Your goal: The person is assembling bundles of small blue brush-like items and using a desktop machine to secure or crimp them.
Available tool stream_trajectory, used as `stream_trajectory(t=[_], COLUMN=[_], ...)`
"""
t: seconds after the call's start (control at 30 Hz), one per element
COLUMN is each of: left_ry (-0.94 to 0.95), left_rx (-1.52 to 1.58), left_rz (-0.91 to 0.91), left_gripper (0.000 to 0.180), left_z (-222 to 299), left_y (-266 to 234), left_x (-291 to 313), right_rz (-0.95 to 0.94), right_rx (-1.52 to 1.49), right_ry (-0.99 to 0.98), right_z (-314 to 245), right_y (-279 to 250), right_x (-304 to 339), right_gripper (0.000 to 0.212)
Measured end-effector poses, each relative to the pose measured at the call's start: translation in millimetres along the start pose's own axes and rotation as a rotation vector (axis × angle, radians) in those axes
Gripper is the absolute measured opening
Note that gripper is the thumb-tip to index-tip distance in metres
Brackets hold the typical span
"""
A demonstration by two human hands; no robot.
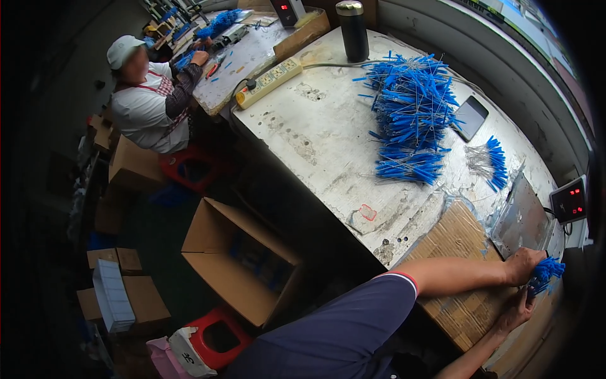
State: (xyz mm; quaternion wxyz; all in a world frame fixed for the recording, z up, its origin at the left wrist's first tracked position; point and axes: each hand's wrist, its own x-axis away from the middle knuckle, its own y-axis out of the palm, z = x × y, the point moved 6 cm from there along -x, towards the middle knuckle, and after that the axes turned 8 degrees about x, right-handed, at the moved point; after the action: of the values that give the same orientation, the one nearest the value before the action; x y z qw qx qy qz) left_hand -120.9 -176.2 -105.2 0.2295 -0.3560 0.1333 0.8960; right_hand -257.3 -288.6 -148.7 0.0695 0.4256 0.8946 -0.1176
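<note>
Hands lower right: left hand (522, 265) clamped on bundle of blue-tipped wires (546, 271), right hand (516, 311) cupping beneath, fingers curled. Bundling step likely; next needs firm grip. Big blue wire pile (410, 114) upper centre on workbench (315, 139).

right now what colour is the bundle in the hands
Blue; the bundle shows best in the head view.

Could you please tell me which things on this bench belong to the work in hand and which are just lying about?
In hand:
left hand and right hand, both on the blue bundle
cardboard sheet under them
big blue pile
small blue bunch

Lying about:
flask
power strip
phone
open box on the floor
red stool
</note>
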Motion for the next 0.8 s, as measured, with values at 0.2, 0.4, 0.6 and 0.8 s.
stream_trajectory(t=[0.2,0.4,0.6,0.8], left_ry=[-0.095,-0.147,-0.131,-0.219], left_rx=[0.018,0.04,0.096,0.082], left_rz=[0.204,0.239,0.179,0.125], left_gripper=[0.022,0.024,0.03,0.038], left_z=[-4.9,-3.3,-0.4,-11.0], left_y=[-5.2,-5.3,11.8,16.9], left_x=[-1.5,0.3,11.6,14.6], right_rz=[0.138,0.091,-0.039,-0.028], right_rx=[-0.321,-0.192,-0.026,-0.064], right_ry=[0.093,0.034,-0.034,0.013], right_z=[10.0,33.9,19.5,5.9], right_y=[-23.5,-45.9,-15.8,-7.1], right_x=[-9.1,-18.7,-7.6,-3.1], right_gripper=[0.013,0.015,0.021,0.024])
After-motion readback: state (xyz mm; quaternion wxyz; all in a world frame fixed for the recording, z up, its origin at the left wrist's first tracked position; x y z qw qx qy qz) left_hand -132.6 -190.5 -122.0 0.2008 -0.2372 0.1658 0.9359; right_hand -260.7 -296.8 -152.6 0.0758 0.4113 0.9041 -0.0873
